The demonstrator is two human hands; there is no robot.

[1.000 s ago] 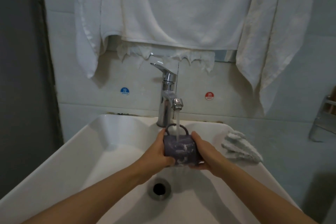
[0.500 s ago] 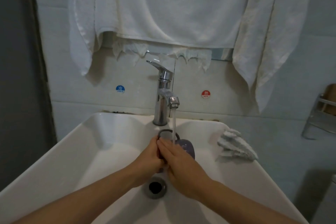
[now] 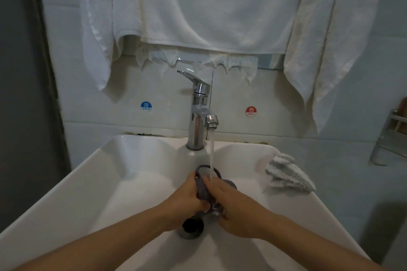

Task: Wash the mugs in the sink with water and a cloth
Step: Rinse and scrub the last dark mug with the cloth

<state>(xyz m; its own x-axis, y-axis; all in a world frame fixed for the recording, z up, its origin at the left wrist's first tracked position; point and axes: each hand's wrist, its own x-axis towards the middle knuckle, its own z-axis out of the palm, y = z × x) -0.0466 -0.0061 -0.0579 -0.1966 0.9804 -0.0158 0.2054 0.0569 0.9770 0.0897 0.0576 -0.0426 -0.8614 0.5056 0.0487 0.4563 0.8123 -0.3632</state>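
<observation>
A dark purple mug [image 3: 203, 189] is held over the middle of the white sink [image 3: 92, 187], handle pointing toward the tap. My left hand [image 3: 187, 200] grips its left side. My right hand [image 3: 233, 207] lies across the top and right side, covering most of the mug. Water runs from the chrome tap [image 3: 199, 114] onto the mug and my right fingers. A crumpled white cloth [image 3: 288, 175] lies on the sink's right rim, apart from both hands.
The drain [image 3: 191, 225] sits just below my hands. White towels [image 3: 209, 6] hang on the wall above the tap. A metal rack [image 3: 392, 134] is fixed to the wall at the right. Blue cold and red hot stickers flank the tap.
My right hand slid from the mug's right side over its top, hiding most of it. The mug dropped slightly lower in the basin. Water keeps running.
</observation>
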